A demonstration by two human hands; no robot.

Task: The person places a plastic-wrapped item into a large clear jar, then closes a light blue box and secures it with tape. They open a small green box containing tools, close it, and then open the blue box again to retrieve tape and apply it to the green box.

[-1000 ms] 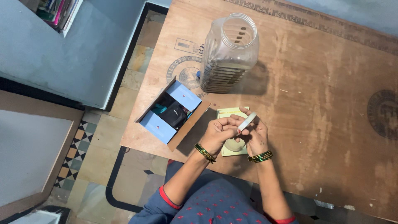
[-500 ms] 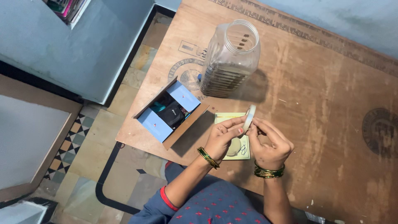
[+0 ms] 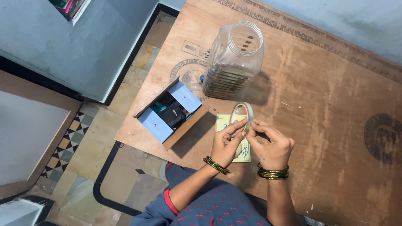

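tape roll | pinched by left hand and right hand, jar at 12 | light, stiff ring; grip rim

The light is soft and even, a little dim. The plastic jar throws a soft shadow toward 3 o'clock on the wooden table. The view is sharp enough, without strong glare.

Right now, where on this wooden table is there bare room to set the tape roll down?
The wide bare stretch of the table right of the plastic jar and right hand is free. It is crowded on the left: the open box, the jar and the yellow card sit close together under the tape roll that both hands, left hand included, hold.
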